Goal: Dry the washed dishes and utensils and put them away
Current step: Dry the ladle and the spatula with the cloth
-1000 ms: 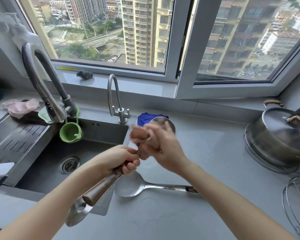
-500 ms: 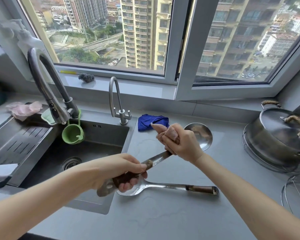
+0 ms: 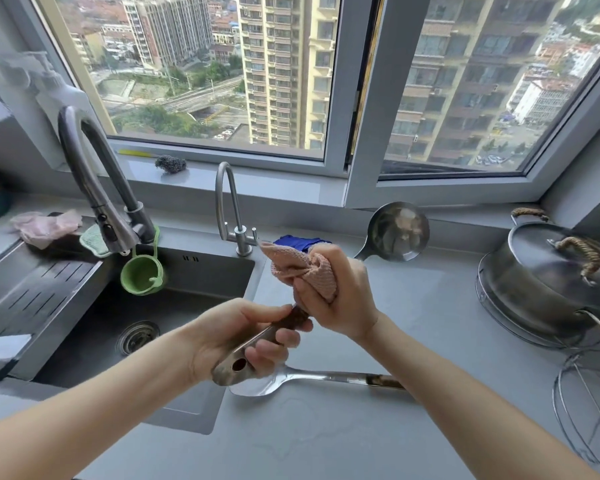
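Ladle glossy metal, handle dark wood; pink cloth ribbed; countertop matt grey; pot brushed steel.

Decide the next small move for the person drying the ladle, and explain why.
Probably move the left hand up the ladle so the right hand can run the pink cloth over the wooden handle. The cloth has already worked down its length and now sits close by the left hand, so only the gripped handle seems unwiped.
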